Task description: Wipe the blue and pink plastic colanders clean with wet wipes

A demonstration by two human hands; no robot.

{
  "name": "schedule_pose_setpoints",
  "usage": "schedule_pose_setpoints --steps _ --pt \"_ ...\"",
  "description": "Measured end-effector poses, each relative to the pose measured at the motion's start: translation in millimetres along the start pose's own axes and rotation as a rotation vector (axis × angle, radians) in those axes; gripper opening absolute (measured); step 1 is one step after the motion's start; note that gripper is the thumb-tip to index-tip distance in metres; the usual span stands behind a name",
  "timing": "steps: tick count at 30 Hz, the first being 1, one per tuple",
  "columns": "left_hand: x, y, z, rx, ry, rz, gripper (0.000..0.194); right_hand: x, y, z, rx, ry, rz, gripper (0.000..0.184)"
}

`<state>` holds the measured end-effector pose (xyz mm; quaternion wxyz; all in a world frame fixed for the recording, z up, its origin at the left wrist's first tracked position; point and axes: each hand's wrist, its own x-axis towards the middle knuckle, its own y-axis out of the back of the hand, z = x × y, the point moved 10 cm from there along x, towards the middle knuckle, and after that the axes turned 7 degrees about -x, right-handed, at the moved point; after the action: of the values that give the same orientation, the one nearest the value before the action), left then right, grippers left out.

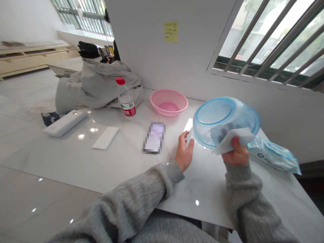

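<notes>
A see-through blue plastic basket [214, 113] is tilted above the right part of the table, its round base ring turned up and to the left. My right hand [236, 153] is closed on its near rim, with a folded white wipe [234, 138] between thumb and basket. The fingers show dimly through the basket wall. Just left of the basket, my left hand [184, 152] is open, fingers curved and apart, holding nothing. Under the right side of the basket lies a blue-and-white pack of wipes [274, 155].
On the white marbled table [126, 172] stand a pink basket [169, 103] and a red-capped bottle [126, 99]. A phone [154, 137], a white folded tissue [105, 137] and a white oblong case [65, 123] lie there too. Behind are a grey bag [96, 86] and a barred window [273, 40].
</notes>
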<state>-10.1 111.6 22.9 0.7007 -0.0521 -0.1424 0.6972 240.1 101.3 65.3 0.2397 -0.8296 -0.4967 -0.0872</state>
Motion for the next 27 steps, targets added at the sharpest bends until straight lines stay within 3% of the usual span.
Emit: schedule_pose_setpoints --steps 3,6,9,15,21,27 --pt "0 -5.5 -23 -0.275 0.211 0.006 0.047 7 3 14 0.014 -0.069 -0.128 0.025" --pt "-8 -27.9 -27 -0.632 0.393 -0.104 0.045 7 1 25 -0.060 -0.112 -0.245 0.038" --pt "-16 -40.8 -25 -0.839 0.530 -0.150 0.044 7 -2 32 -0.094 -0.184 -0.245 0.048" --pt "-16 -37.9 -29 -0.850 0.572 -0.121 0.040 11 1 41 0.003 -0.295 -0.092 0.055" --pt "-11 -31.0 -32 -0.792 0.538 -0.071 0.038 24 7 27 -0.193 -0.061 -0.176 0.056" --pt "-5 -19.4 -34 -0.740 0.498 0.022 0.035 31 -2 13 -0.325 0.066 -0.264 0.060"
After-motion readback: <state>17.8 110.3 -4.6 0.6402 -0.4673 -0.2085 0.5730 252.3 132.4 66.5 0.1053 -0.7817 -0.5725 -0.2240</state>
